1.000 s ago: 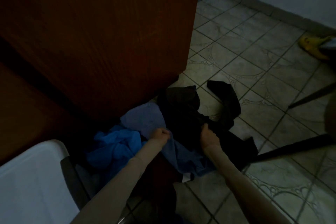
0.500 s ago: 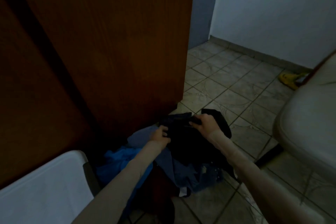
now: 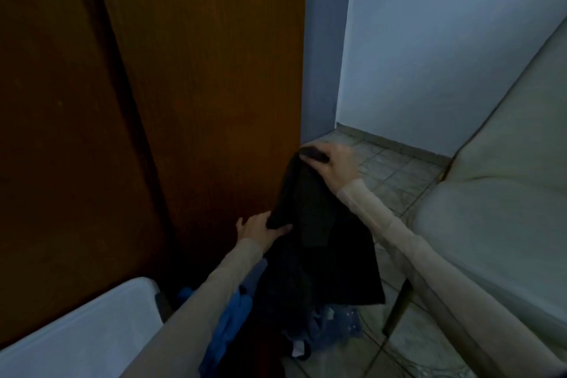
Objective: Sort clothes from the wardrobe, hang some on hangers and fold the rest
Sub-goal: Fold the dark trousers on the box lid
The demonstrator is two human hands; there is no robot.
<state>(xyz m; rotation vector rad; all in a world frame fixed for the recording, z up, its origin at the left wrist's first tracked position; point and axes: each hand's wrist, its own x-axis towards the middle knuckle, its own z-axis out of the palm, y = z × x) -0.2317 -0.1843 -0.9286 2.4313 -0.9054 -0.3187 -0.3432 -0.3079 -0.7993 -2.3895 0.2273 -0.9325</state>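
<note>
Head view: we see both hands gripping the black garment (image 3: 319, 242), lifted off the floor in front of the brown wardrobe door (image 3: 211, 86). Left hand (image 3: 260, 228) pinches its lower edge, right hand (image 3: 334, 164) clutches the top corner. Blue clothes (image 3: 228, 322) lie piled on the tiled floor (image 3: 389, 175) below.

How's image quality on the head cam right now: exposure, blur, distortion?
Head view: underexposed, bluish cast; the black garment held up by the left hand and right hand shows almost no fabric detail. The wooden wardrobe falls into shadow at left. Slightly soft overall; wide-angle bending at the chair edge.
</note>
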